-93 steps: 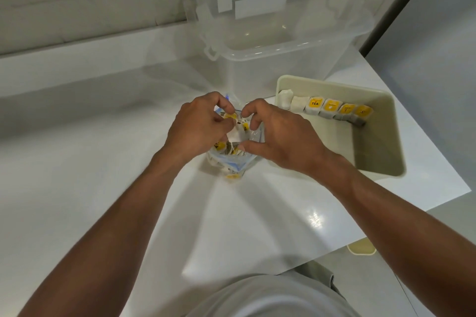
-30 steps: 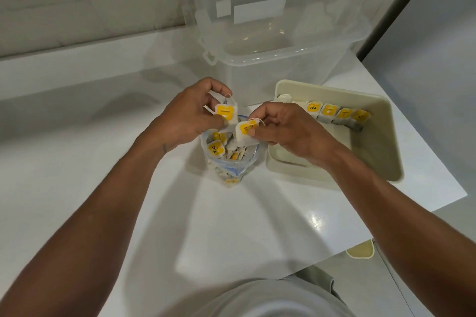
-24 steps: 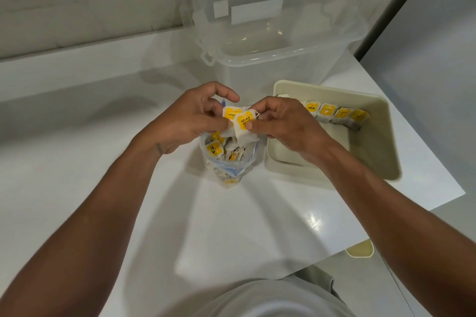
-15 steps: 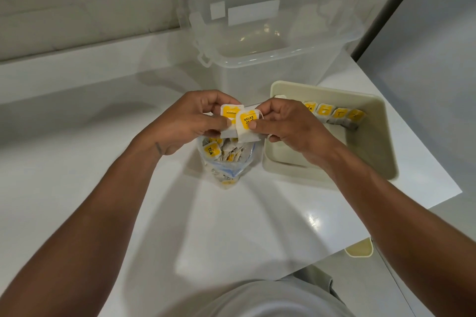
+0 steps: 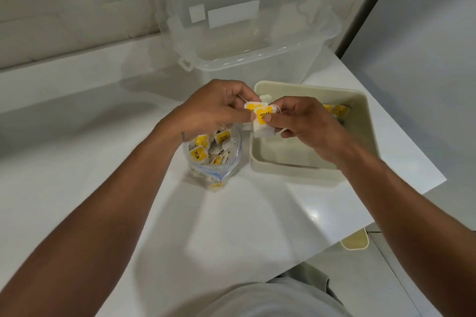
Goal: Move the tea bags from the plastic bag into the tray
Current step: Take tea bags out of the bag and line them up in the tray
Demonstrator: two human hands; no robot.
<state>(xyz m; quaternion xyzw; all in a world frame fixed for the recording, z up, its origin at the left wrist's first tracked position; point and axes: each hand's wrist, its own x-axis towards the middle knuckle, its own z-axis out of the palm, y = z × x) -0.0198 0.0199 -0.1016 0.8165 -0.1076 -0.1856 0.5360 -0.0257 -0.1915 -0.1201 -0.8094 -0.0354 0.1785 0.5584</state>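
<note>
the left hand (image 5: 213,108) pinches a yellow-tagged tea bag (image 5: 252,105) between thumb and fingers. the right hand (image 5: 304,123) pinches a second tea bag (image 5: 262,125), its tag reading "relax". the two bags overlap above the left wall of the tray (image 5: 288,157). the tray sits near the right edge of the tabletop (image 5: 103,162), and a row of tea bags (image 5: 338,110) lies along its far wall, partly hidden by the right hand. just left of it the plastic bag (image 5: 233,154) stands open, holding loose tea bags (image 5: 206,149). a clear box (image 5: 244,33) stands at the far right corner.
</note>
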